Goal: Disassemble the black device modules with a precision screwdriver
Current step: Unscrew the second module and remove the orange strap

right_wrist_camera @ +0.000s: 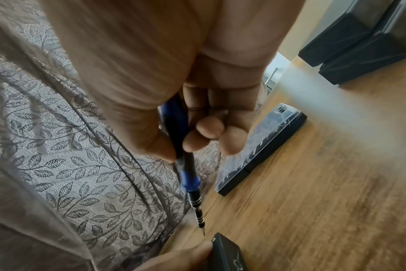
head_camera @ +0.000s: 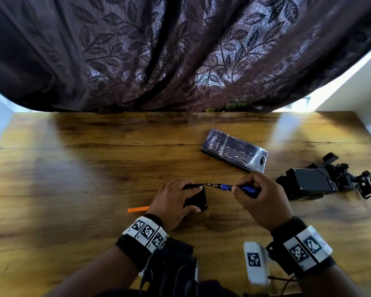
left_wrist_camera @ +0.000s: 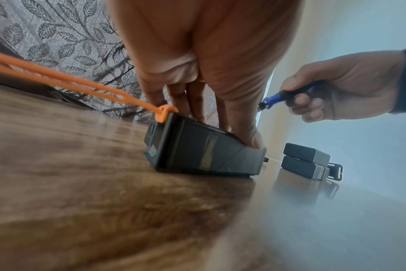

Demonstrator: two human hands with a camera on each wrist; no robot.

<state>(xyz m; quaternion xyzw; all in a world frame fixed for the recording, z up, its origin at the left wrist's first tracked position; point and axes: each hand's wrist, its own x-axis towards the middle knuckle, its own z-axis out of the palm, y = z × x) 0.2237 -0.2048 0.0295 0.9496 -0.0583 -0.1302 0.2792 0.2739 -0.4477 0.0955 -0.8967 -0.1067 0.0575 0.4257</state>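
Black module (head_camera: 198, 199) mostly hidden under left hand (head_camera: 172, 202), orange strap (left_wrist_camera: 65, 78) cut off at picture's edge, bits in case (head_camera: 234, 150) too small to tell

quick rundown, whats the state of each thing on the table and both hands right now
black module: flat on the table, held down by the left hand
screwdriver: gripped in the right hand, tip just short of the module's corner
bit case: lid closed, lying flat
other modules: piled at the right, untouched
orange strap: hooked onto the held module
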